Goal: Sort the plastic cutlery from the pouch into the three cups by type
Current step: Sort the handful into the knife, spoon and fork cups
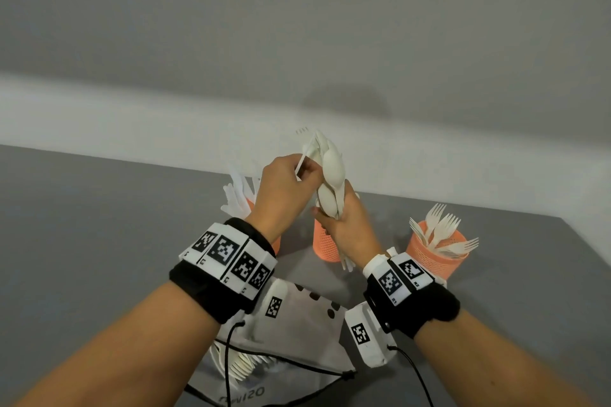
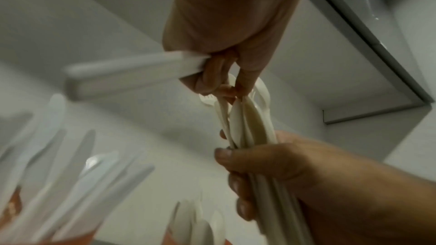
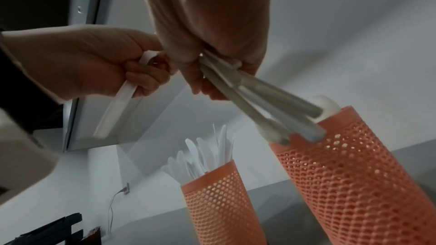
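My right hand [image 1: 330, 218] grips a bundle of cream cutlery [image 1: 330, 172] upright by the handles, above the middle orange mesh cup [image 1: 325, 246]. Spoon bowls show on it, and fork tines in the left wrist view. My left hand [image 1: 305, 172] holds one whiter flat-handled piece [image 2: 129, 74] across its curled fingers, right beside the bundle [image 2: 247, 118]. The left cup [image 3: 217, 202] holds white knives, and the right cup [image 1: 436, 253] holds forks. One spoon bowl [image 3: 328, 105] shows in the middle cup [image 3: 354, 174]. The white drawstring pouch [image 1: 297, 317] lies below my wrists.
More cutlery [image 1: 238, 363] pokes from the pouch mouth at its lower left. The grey table [image 1: 99, 241] ends at a white wall behind the cups, and its right edge runs just past the fork cup. Wrist-band cables hang over the pouch.
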A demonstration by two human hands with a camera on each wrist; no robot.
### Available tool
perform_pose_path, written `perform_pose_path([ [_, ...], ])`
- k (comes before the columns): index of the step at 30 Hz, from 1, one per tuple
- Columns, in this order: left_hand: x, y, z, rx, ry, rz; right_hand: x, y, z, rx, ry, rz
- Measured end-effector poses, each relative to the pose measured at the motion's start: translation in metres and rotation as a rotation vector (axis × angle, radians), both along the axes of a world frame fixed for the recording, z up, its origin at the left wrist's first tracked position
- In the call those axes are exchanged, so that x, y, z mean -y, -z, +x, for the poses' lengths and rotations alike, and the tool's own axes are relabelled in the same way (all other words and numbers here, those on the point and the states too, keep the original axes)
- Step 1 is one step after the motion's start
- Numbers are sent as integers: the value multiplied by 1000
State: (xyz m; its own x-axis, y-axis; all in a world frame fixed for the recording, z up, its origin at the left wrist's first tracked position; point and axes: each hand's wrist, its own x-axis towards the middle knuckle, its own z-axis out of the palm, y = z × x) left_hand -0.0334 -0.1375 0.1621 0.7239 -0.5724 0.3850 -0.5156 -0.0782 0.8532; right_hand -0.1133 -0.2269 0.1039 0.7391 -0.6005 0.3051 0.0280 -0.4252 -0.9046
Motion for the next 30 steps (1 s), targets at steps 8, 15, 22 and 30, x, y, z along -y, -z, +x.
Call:
perform_pose_path([
  [8,-2,-9,9,-56,-101,-154,-3,3,-1,-43,-73,15],
  [15,-5,-4,14,-79,-14,-52,-3,4,-5,-48,-132,27],
  [22,-10,-11,31,-218,32,-109,4,9,-9,-54,-155,66],
  [30,-17,1,24,-252,159,-75,-1,15,-3,-33,-122,28],
])
